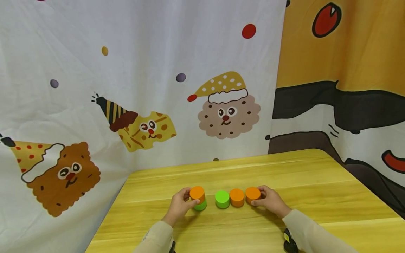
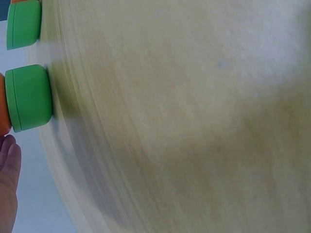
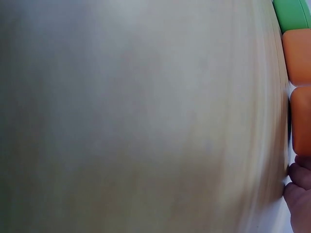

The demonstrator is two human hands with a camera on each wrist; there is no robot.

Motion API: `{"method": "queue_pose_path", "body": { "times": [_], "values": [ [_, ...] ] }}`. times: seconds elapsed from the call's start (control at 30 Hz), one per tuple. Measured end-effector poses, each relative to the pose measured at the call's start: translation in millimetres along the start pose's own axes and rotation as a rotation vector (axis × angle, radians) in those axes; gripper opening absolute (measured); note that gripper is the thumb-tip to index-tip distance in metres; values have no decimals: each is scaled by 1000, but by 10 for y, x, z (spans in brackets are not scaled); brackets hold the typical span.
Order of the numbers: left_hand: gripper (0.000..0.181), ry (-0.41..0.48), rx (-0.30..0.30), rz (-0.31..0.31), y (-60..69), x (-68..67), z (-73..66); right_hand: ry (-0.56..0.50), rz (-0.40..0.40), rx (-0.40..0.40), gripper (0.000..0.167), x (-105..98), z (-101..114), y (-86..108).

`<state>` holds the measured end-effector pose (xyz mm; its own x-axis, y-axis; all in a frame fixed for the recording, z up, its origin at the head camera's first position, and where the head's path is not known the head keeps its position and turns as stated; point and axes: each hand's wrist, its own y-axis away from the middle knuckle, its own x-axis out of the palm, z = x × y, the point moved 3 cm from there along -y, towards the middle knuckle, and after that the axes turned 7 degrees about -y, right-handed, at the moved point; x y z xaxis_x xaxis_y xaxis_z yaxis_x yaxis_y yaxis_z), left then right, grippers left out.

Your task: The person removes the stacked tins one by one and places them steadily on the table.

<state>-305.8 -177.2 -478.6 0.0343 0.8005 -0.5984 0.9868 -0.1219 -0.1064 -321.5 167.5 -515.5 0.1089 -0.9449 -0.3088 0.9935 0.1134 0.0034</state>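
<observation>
My left hand (image 1: 179,206) pinches an orange round block (image 1: 197,194) between thumb and fingers. That block sits on a green round block (image 1: 200,205), and in the left wrist view the lower green block (image 2: 31,98) meets the orange one (image 2: 4,107). On the right, my right hand (image 1: 272,202) holds another orange block (image 1: 252,194) by its side, thumb in front and fingers behind. Between the hands stand a single green block (image 1: 222,199) and an orange block (image 1: 237,197), side by side. The right wrist view has the held orange block (image 3: 302,124) at its edge.
All the blocks are on a yellow wood-grain table (image 1: 240,232). Behind it hangs a white cloth (image 1: 152,45) printed with cartoon biscuits and cheese, and an orange and black printed cloth (image 1: 345,63) hangs at the right.
</observation>
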Motion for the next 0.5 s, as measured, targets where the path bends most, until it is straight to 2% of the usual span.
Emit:
{"method": "queue_pose_path", "body": {
  "times": [0.13,0.37,0.5],
  "values": [
    [53,-10,7,-2,4,-3,2,33,4,-1,56,9,-6,-6],
    [56,11,-13,-7,17,0,-5,86,0,-16,57,14,-15,-13],
    [57,23,-18,-7,23,-3,-4,69,14,-2,66,5,-10,-23]
  ]
}}
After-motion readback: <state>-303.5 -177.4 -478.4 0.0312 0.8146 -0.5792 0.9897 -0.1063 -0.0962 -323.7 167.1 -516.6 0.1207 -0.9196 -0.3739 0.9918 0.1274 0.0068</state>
